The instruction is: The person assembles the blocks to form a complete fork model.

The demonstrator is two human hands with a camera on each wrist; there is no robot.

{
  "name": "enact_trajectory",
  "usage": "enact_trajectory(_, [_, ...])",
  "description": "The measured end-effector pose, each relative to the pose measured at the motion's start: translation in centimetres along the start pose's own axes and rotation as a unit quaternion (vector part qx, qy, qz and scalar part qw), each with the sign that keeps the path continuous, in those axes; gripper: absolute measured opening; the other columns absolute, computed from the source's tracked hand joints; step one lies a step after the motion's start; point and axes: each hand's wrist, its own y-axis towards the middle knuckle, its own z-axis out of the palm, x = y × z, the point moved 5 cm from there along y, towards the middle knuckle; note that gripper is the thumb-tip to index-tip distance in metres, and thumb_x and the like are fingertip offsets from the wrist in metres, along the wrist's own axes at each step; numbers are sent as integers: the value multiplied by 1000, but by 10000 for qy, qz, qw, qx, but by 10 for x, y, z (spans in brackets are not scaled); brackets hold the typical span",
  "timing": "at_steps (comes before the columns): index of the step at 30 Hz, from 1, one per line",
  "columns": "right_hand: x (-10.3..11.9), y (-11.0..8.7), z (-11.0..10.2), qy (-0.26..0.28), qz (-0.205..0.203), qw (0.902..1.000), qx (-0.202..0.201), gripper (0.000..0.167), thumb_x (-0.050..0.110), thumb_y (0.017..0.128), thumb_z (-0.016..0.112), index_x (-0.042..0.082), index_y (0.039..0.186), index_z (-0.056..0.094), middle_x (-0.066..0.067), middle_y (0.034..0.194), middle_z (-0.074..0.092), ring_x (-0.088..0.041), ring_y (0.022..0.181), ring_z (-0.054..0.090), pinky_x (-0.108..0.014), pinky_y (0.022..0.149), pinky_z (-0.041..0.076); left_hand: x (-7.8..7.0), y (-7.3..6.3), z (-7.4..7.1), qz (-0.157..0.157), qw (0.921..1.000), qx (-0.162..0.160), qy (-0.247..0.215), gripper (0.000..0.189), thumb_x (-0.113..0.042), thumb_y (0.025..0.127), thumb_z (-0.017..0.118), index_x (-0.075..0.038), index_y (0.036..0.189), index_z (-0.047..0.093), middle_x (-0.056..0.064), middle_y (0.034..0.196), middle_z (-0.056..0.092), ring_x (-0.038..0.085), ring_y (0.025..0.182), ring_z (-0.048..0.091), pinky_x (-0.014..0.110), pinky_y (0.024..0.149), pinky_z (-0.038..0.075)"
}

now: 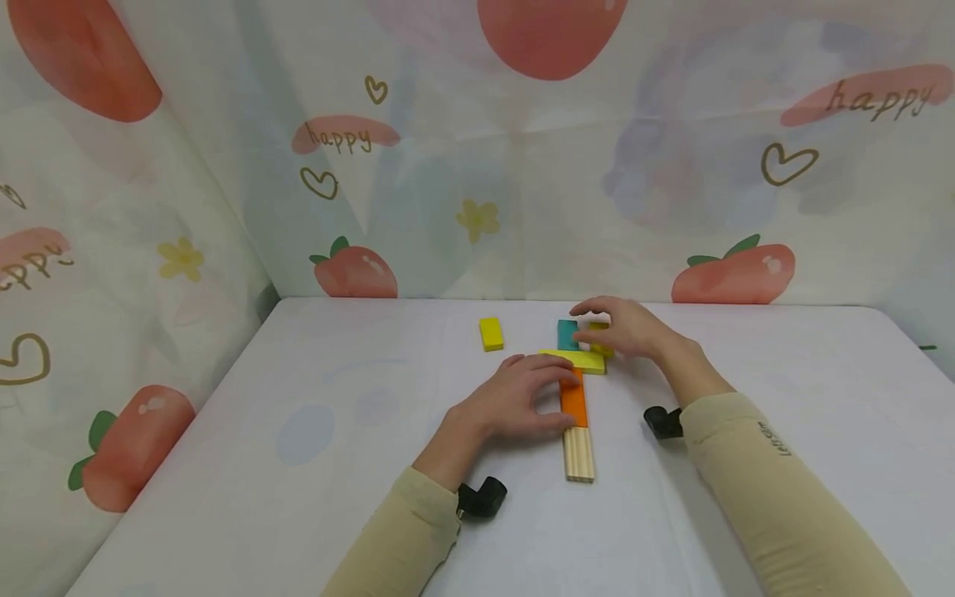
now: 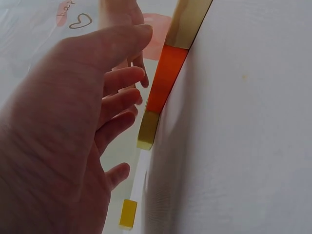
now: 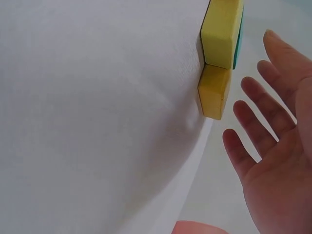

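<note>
Over the orange block (image 1: 575, 402) hovers my left hand (image 1: 515, 400), its fingers loosely bent and holding nothing. A natural wood block (image 1: 579, 456) joins the orange one at the near end. Across the far end lies a light yellow block (image 1: 593, 362). Behind that sit a teal block (image 1: 567, 333) and a darker yellow block (image 3: 214, 92), the latter partly hidden by fingers in the head view. My right hand (image 1: 630, 327) is above these two, its fingers spread and apart from the blocks in the right wrist view (image 3: 278, 146).
A separate yellow block (image 1: 491, 334) lies left of the row, near the table's back edge. The table (image 1: 358, 497) has a white cloth. A patterned curtain (image 1: 448, 166) hangs behind it. Black wrist mounts (image 1: 483, 497) protrude below both sleeves.
</note>
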Motion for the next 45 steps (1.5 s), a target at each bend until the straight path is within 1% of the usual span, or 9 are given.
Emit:
enact_trajectory(4, [3, -3, -4, -19, -63, 9999, -80, 51, 33, 97, 68, 11, 141, 57, -25, 149, 44, -47, 134, 41, -66, 104, 38, 1, -1, -5, 60, 9998, -203, 60, 48, -45, 93, 69, -21, 135, 64, -5, 146, 52, 6, 138, 39, 38, 118, 23])
enact_trajectory(7, [3, -5, -6, -52, -68, 9999, -110, 51, 33, 97, 68, 10, 141, 56, -24, 149, 45, -47, 133, 41, -66, 103, 38, 3, -1, -8, 19, 9996, -280, 40, 48, -43, 94, 69, -20, 135, 64, -3, 146, 52, 9, 139, 39, 37, 118, 23])
enact_trajectory(14, [6, -12, -5, -106, -214, 9997, -111, 51, 30, 97, 68, 9, 141, 56, -21, 149, 46, -45, 132, 44, -66, 104, 38, 11, -5, -14, -401, 9985, -358, -129, 49, -42, 94, 68, -21, 138, 62, -4, 149, 49, 14, 141, 38, 39, 118, 27])
enact_trajectory(21, [8, -18, -3, -253, -370, 9989, -117, 53, 29, 96, 69, 7, 142, 56, -20, 148, 48, -42, 135, 42, -65, 108, 34, 22, -8, -23, -597, 9964, -547, -253, 49, -39, 94, 68, -19, 138, 61, -3, 150, 49, 16, 141, 38, 42, 118, 27])
enact_trajectory(28, [9, -23, 0, -285, -486, 9983, -123, 54, 29, 95, 71, 6, 142, 56, -19, 148, 48, -41, 138, 39, -63, 111, 30, 36, -8, -30, -889, 9932, -629, -422, 50, -39, 95, 68, -19, 140, 60, -3, 151, 48, 18, 141, 38, 44, 118, 27])
enact_trajectory(30, [9, -24, 2, -305, -500, 9982, -108, 55, 29, 95, 71, 5, 142, 56, -20, 148, 48, -41, 138, 39, -63, 111, 31, 39, -9, -32, -943, 9924, -647, -450, 51, -39, 95, 67, -18, 141, 59, -3, 151, 48, 19, 140, 39, 44, 118, 27])
enact_trajectory(37, [9, -26, 9, -427, -465, 9980, -24, 56, 29, 93, 73, 5, 141, 57, -20, 146, 50, -40, 135, 42, -62, 109, 35, 51, -10, -41, -947, 9912, -804, -463, 50, -34, 95, 69, -13, 140, 60, 1, 149, 51, 21, 139, 41, 40, 116, 31])
enact_trajectory(40, [10, -26, 12, -552, -531, 9971, -9, 56, 29, 92, 74, 4, 140, 58, -20, 145, 52, -40, 132, 44, -60, 108, 37, 55, -11, -45, -1030, 9904, -810, -444, 50, -33, 96, 69, -13, 140, 59, 2, 149, 50, 22, 140, 40, 40, 117, 29])
enact_trajectory(45, [13, -28, 13, -612, -689, 9957, 13, 56, 31, 91, 75, 4, 139, 60, -21, 145, 51, -42, 133, 44, -62, 108, 35, 62, -11, -49, -1321, 9860, -841, -565, 49, -33, 96, 69, -14, 140, 59, 1, 149, 50, 21, 140, 40, 40, 116, 31])
